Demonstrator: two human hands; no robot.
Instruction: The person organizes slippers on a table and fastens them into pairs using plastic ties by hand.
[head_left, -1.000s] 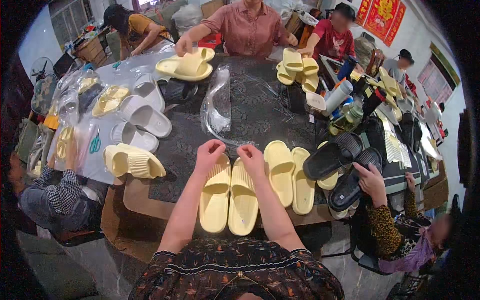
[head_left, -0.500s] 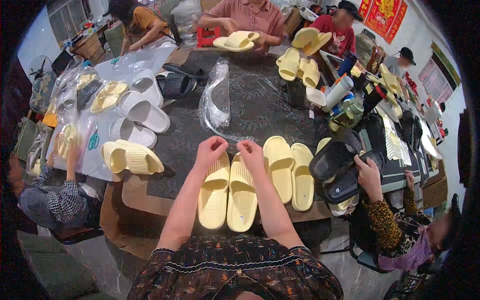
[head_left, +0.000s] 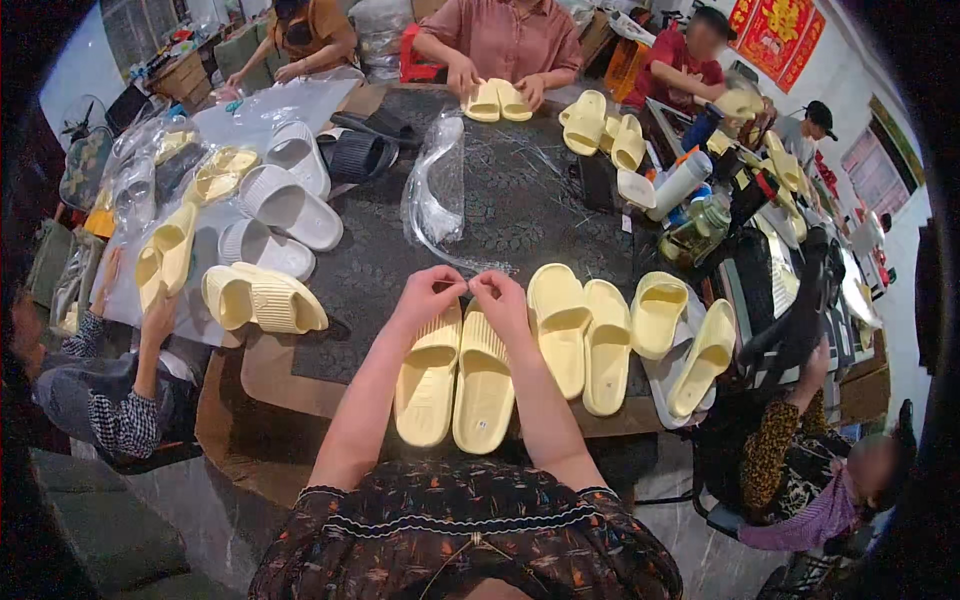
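Note:
A pair of pale yellow slide slippers, the left one (head_left: pixel 425 395) and the right one (head_left: pixel 483 400), lies side by side in front of me, soles down. Over their toe ends, my left hand (head_left: pixel 432 298) and my right hand (head_left: pixel 500 302) are close together, thumbs and fingertips pinched. Whatever they hold is too thin and small to make out. My wrists partly cover the ribbed straps. Just beyond my fingers runs a bundle of thin clear strands (head_left: pixel 440 252), coming from a clear plastic bag (head_left: pixel 448 185).
More yellow slippers (head_left: pixel 560 335) sit at my right, others (head_left: pixel 265 300) at my left beside grey slippers (head_left: pixel 292 208). Bottles (head_left: pixel 680 185) and a jar (head_left: pixel 697 228) stand back right. Co-workers surround the table; one at left holds yellow slippers (head_left: pixel 167 255).
My hands have drawn slightly closer together. The right-hand co-worker has moved black slippers away, uncovering yellow ones. At left, a co-worker has raised a yellow pair; the pair across the table has been lowered.

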